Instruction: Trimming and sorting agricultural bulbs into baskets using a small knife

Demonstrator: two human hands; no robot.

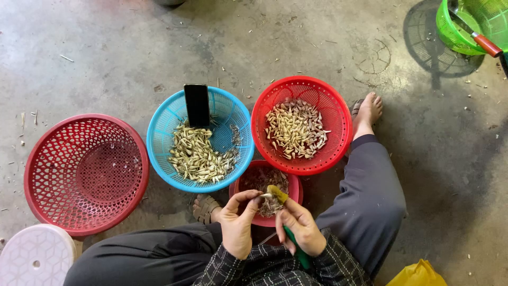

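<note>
My left hand point(236, 222) pinches a small pale clove point(266, 195) at its fingertips, over a small red bowl point(294, 186) of skins and scraps. My right hand point(300, 226) grips a green-handled knife point(299, 253), and its thumb wears a yellow guard point(277, 193) pressed against the clove. Just beyond the hands, a blue basket point(159, 124) holds yellowish cloves, with a black phone point(197, 105) propped upright inside it. A red basket point(338, 114) beside it holds paler cloves.
A large red basket point(84, 173) stands at the left, near a white lid point(36, 255). At the top right is a green basket point(456, 29) with a red-handled tool point(486, 44). A yellow bag point(418, 274) lies at the bottom right. My legs and feet flank the bowl.
</note>
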